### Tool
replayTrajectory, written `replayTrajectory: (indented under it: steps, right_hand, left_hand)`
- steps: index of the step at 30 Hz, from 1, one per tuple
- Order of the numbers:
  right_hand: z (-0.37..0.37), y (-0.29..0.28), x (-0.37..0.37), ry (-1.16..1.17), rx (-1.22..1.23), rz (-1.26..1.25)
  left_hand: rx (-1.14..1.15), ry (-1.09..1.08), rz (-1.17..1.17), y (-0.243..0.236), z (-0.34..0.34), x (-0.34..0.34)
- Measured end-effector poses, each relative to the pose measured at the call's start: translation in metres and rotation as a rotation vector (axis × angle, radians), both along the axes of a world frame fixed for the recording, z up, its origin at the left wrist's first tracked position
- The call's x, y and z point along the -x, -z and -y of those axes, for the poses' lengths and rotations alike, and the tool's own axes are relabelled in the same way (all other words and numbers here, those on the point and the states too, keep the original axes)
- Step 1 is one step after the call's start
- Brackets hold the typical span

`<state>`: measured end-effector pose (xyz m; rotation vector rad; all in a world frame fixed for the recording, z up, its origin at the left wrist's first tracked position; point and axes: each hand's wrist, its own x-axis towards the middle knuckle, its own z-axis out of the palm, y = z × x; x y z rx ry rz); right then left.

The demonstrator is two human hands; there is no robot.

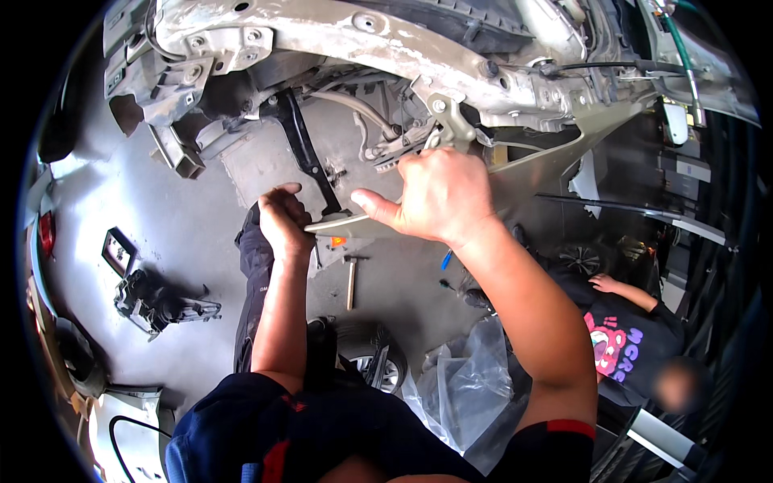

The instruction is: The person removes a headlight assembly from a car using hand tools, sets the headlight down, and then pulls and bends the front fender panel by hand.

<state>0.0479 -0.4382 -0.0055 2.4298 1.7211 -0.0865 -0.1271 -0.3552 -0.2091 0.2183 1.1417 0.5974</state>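
A grey-beige car fender [531, 171] is seen nearly edge-on, running from in front of me to the upper right along the bare car body [338, 22]. My left hand [283, 219] is closed at the fender's near left tip, its fingers curled and partly hidden. Farther along, my right hand [445, 196] grips the fender with its thumb stretched to the left; the other fingers are bent out of sight. Just beyond that hand is a metal bracket [452, 122] bolted to the body. A black strut [304, 149] hangs down between the body and my hands.
On the floor lie a hammer [351, 283], a black lamp-like assembly [161, 299] and clear plastic sheeting [467, 378]. A wheel [385, 366] is below me. A co-worker in a dark printed shirt [624, 346] is at the right. A white panel [129, 431] stands lower left.
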Motion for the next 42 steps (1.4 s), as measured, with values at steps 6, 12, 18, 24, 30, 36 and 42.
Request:
replayTrajectory:
  steps: [6, 12, 18, 24, 30, 36, 42]
  right_hand:
    - [-0.008, -0.003, -0.001, 0.009, 0.047, -0.010]
    - [-0.001, -0.003, 0.005, 0.017, -0.006, -0.043]
    - [-0.008, -0.006, 0.010, 0.065, 0.119, -0.004]
    - [-0.001, -0.013, 0.017, 0.031, 0.049, 0.064]
    - [0.009, -0.009, 0.026, 0.003, -0.073, 0.064]
    - [0.020, -0.009, 0.042, -0.187, -0.200, -0.086]
    - [0.027, -0.019, 0.049, 0.043, -0.094, -0.190]
  left_hand:
    - [-0.004, -0.013, -0.005, 0.004, -0.007, -0.008]
    - [-0.002, 0.013, 0.014, 0.002, -0.002, 0.001]
    - [0.020, 0.021, -0.043, 0.009, -0.007, -0.004]
    - [-0.014, -0.004, 0.063, 0.001, 0.005, 0.007]
    - [0.130, 0.087, 0.404, 0.017, -0.010, 0.025]
    - [-0.089, 0.338, 0.184, 0.041, -0.084, 0.074]
    - [-0.965, 1.277, 0.441, -0.056, -0.085, 0.049]
